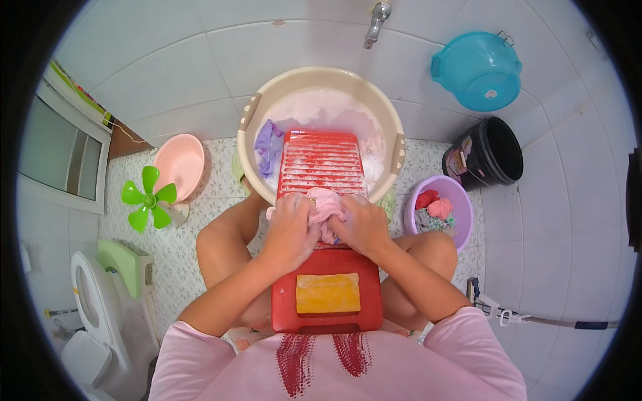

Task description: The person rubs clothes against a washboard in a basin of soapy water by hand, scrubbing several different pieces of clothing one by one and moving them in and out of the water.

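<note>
A bunched pink cloth (326,204) lies at the near end of a red washboard (321,160), gripped from both sides. My left hand (293,224) is closed on its left part, and my right hand (361,222) has its fingers wrapped into the right part. Suds streak the board's ridges. Its far end leans into a large cream basin (321,73) of foamy water, where a purple cloth (269,144) floats by the left wall. On the board's flat near end, between my knees, rests a yellow soap bar (328,293).
A purple tub (466,214) of clothes and a black bucket (501,154) stand right. A blue basin (483,70) hangs on the wall near a tap (377,25). At left are a pink basin (180,164), a green fan (149,198) and a toilet (93,294).
</note>
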